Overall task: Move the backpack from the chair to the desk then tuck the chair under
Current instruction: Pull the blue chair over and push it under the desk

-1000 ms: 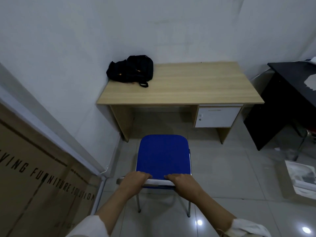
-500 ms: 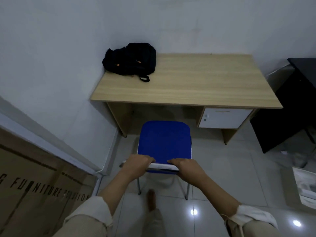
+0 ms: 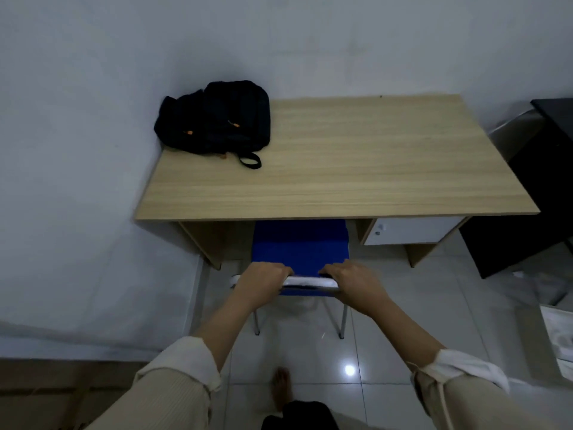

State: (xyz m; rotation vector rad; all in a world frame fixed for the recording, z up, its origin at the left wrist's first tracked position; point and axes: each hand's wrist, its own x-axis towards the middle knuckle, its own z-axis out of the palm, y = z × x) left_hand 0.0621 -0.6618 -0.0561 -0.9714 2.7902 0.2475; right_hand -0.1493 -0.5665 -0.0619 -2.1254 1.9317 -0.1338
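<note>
A black backpack [image 3: 215,121] lies on the far left corner of the light wooden desk [image 3: 372,162], against the wall. The chair's blue seat [image 3: 299,243] is partly under the desk's front edge, its front part hidden by the desktop. My left hand [image 3: 262,279] and my right hand [image 3: 350,280] both grip the top of the chair's backrest [image 3: 305,282], side by side. The chair's rear metal legs [image 3: 341,321] stand on the tiled floor.
A white drawer unit [image 3: 409,232] hangs under the desk's right side, close to the chair. A white wall runs along the left. A black table [image 3: 545,187] stands at the right. My bare foot [image 3: 282,387] is on the floor behind the chair.
The chair has slid forward with both hands on its backrest, and its seat now goes under the desk's front edge. I have stepped closer to the desk.
</note>
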